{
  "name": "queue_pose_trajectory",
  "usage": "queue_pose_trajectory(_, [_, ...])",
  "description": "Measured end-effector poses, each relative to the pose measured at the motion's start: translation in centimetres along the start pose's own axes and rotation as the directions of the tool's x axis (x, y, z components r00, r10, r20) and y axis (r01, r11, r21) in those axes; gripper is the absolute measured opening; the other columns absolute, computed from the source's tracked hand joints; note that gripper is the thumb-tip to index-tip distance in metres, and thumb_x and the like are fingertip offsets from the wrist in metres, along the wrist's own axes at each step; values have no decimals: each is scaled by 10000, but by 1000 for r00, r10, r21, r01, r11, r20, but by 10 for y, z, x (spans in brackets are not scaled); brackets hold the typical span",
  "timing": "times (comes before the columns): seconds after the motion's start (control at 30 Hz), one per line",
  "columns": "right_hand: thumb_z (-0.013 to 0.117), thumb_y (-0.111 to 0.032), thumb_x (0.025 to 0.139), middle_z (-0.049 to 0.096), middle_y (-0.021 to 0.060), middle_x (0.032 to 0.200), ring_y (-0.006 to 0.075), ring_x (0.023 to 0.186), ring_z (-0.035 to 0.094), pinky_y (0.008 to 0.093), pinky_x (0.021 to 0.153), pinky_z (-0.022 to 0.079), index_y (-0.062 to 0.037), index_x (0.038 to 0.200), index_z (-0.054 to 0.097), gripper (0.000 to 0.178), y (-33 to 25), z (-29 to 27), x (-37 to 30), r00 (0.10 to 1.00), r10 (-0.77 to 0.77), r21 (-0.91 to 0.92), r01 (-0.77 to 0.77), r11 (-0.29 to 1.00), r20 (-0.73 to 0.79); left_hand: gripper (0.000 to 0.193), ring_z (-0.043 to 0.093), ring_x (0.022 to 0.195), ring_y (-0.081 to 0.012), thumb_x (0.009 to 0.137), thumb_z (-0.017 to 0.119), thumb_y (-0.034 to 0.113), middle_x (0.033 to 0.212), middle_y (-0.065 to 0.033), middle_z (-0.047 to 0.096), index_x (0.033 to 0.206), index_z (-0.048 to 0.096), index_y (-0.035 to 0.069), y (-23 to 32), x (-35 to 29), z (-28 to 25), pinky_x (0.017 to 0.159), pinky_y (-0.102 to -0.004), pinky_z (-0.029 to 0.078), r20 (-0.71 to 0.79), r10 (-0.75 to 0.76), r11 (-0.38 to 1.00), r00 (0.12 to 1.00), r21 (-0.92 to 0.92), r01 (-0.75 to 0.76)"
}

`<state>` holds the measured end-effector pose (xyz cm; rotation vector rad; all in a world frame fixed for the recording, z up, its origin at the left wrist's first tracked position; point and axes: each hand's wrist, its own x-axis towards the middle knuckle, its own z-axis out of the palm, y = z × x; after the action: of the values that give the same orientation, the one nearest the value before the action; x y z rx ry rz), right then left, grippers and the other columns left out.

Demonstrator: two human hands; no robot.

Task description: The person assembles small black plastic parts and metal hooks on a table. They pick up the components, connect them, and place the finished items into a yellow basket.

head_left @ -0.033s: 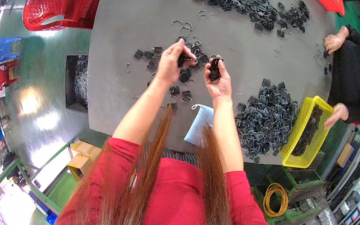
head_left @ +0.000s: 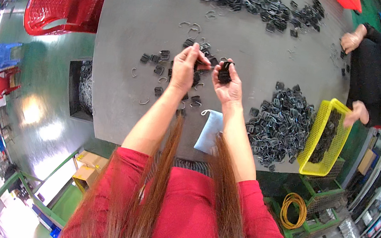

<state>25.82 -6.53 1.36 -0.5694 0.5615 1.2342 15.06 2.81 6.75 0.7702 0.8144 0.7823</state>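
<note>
My left hand (head_left: 183, 72) is closed, its thumb and fingers pinched together around a small black plastic clip that is mostly hidden. Beside it, my right hand (head_left: 228, 89) is closed around a small bundle of black plastic clips (head_left: 225, 73) near the fingertips. Both hands hover over a loose scatter of black clips (head_left: 158, 69) on the grey table (head_left: 131, 23). Curved metal wire pieces (head_left: 195, 25) lie just beyond my left hand. A light blue drawstring pouch (head_left: 209, 131) rests under my right forearm.
A big heap of black clips (head_left: 282, 122) lies to the right, beside a yellow basket (head_left: 339, 140) holding dark pieces. Another heap (head_left: 250, 3) spreads across the far side. A co-worker's hand (head_left: 352, 42) touches small pieces at the right edge. A red chair (head_left: 76, 10) stands left.
My left hand has moved slightly to the right, closer to my right hand, with its fingers turned. The right hand's bundle has shifted very little. The whole view has moved slightly.
</note>
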Motion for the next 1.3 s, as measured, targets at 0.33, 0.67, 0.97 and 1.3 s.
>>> queue_pose_trajectory(0.33, [456, -335, 915, 574, 75, 1055, 207, 1005, 549, 345, 921, 428, -91, 1060, 544, 297, -110, -57, -82, 908, -263, 266, 178, 947, 328, 135, 404, 1228, -325, 812, 565, 100, 1142, -100, 524, 943, 581, 76, -60, -74, 162, 1033, -514, 259, 806, 293, 288, 515, 439, -851])
queue_pose_trajectory(0.67, [677, -288, 758, 552, 185, 1098, 372, 1076, 472, 639, 907, 335, -55, 1175, 500, 509, -379, -114, -184, 398, -825, -629, 534, 564, -401, 118, 452, 1156, -312, 803, 593, 56, 1070, -99, 553, 920, 587, 66, -49, -49, 86, 980, -407, 356, 517, 337, 325, 786, 720, -613])
queue_pose_trajectory(0.97, [647, -84, 682, 539, 136, 1071, 255, 973, 540, 390, 842, 449, -53, 1098, 538, 432, -117, 9, -49, 624, -592, -845, 235, -481, 510, 467, 465, 1040, -303, 727, 712, 254, 1135, -110, 500, 1131, 531, 103, -32, 10, -34, 872, -402, 420, 158, 351, -33, 923, 987, -156])
queue_pose_trajectory(1.3, [652, -65, 736, 619, 105, 908, 215, 815, 623, 322, 723, 503, -87, 1003, 606, 272, 12, 25, 91, 778, -303, -804, 396, -443, 550, 231, 590, 770, -64, 876, 587, 235, 890, -20, 658, 1052, 636, 94, 14, 63, -101, 568, -230, 481, -150, -7, 710, 989, 696, 111])
